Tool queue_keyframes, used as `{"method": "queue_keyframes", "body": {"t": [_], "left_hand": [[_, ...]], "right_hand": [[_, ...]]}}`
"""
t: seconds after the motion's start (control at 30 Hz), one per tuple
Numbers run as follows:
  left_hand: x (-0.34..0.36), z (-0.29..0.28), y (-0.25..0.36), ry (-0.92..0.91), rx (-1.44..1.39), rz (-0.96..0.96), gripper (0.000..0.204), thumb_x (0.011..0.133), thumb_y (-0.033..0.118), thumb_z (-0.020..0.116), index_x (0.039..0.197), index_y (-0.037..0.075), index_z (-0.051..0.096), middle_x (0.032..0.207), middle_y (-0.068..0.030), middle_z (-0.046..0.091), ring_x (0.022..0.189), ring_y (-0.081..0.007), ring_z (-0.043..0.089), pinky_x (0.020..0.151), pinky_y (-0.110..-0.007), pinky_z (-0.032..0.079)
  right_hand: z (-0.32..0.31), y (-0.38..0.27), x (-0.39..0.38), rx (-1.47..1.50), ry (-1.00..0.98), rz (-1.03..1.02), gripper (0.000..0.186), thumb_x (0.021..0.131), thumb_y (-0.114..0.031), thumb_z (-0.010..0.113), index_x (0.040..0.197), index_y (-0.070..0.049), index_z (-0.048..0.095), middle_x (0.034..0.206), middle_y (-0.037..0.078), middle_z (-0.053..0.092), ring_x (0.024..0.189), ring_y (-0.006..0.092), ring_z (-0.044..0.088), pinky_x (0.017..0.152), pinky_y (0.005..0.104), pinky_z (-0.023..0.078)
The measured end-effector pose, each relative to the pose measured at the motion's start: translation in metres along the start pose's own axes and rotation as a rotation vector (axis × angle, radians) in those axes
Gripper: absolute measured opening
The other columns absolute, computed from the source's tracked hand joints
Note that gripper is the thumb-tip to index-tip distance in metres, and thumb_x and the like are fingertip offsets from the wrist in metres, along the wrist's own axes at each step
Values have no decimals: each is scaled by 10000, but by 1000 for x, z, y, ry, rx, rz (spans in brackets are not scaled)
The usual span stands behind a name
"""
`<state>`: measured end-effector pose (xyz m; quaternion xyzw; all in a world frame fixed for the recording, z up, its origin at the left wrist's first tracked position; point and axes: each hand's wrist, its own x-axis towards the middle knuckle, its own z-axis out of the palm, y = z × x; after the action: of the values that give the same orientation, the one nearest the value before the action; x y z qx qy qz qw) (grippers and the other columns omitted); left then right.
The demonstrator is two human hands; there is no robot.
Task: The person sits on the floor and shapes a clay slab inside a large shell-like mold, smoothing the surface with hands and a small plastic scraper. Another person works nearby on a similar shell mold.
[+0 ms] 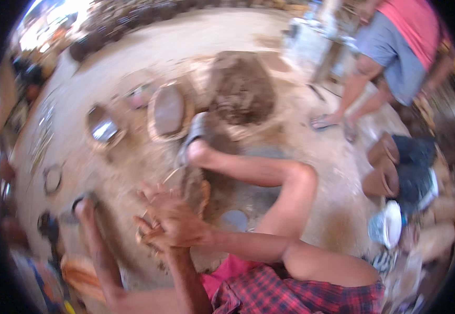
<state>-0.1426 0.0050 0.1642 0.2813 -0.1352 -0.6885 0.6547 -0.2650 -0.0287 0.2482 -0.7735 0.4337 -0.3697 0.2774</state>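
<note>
My left hand and my right hand overlap between my knees, the right over the left, their fingers smeared by motion. I cannot make out whether anything is between them. Just beyond them, near my right foot, a round shallow piece with brown clay rests on the floor, partly hidden by the hands. A small pale grey disc lies to their right.
Ahead are a large clay lump, two oval basins and a wire loop. Brown pots and a white bucket sit at right. A person in pink stands upper right; dark pots line the back.
</note>
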Motion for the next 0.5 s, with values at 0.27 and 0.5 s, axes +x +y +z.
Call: {"method": "queue_keyframes", "body": {"t": [0.27, 0.5], "left_hand": [[-15, 52, 13, -421, 405, 419, 1039, 989, 905, 158, 1774, 244, -2, 1848, -76, 34, 1682, -331, 107, 1348, -507, 170], [-10, 57, 52, -455, 604, 509, 1212, 896, 1003, 95, 1759, 175, -98, 1843, -110, -92, 1685, -347, 38, 1337, -513, 70]], "right_hand": [[17, 4, 9, 369, 116, 17, 1012, 1043, -440, 644, 1744, 5, 65, 1827, 233, 54, 1677, 449, 94, 1323, 601, 118], [22, -31, 6, 241, 79, -180, 1038, 967, -104, 684, 1722, 51, -12, 1799, 296, 109, 1677, 447, 71, 1346, 553, 65]]}}
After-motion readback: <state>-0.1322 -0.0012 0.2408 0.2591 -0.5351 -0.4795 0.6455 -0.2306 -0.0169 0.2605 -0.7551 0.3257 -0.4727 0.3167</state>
